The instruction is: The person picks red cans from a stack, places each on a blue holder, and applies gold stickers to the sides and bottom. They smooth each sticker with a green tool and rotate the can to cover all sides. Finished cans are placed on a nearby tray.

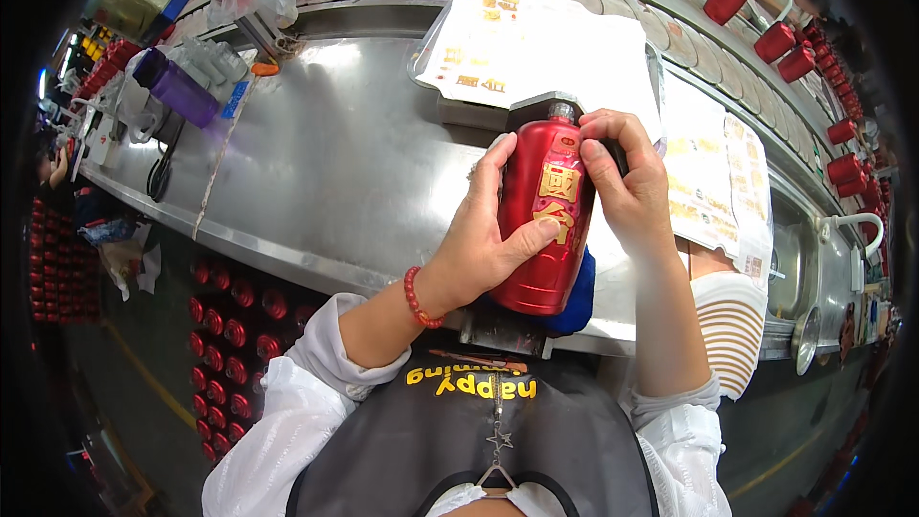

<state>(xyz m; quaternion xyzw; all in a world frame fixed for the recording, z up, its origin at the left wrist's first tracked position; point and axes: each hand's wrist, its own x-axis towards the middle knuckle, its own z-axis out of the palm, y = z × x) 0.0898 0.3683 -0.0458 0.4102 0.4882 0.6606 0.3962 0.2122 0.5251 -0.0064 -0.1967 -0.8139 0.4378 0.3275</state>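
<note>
At the near edge of the tabletop (pixel 335 153), the left hand (pixel 486 244) grasps the bottle (pixel 524 211), thumb across its front; the right hand (pixel 632 182) is curled at its far right shoulder, grip unclear. A loosened left hand could let it slip nearward.

bottle (pixel 532 278): smooth, glossy | bench (pixel 325 134): metal (shiny, light-streaked) | label sheets (pixel 565 53): paper
</note>
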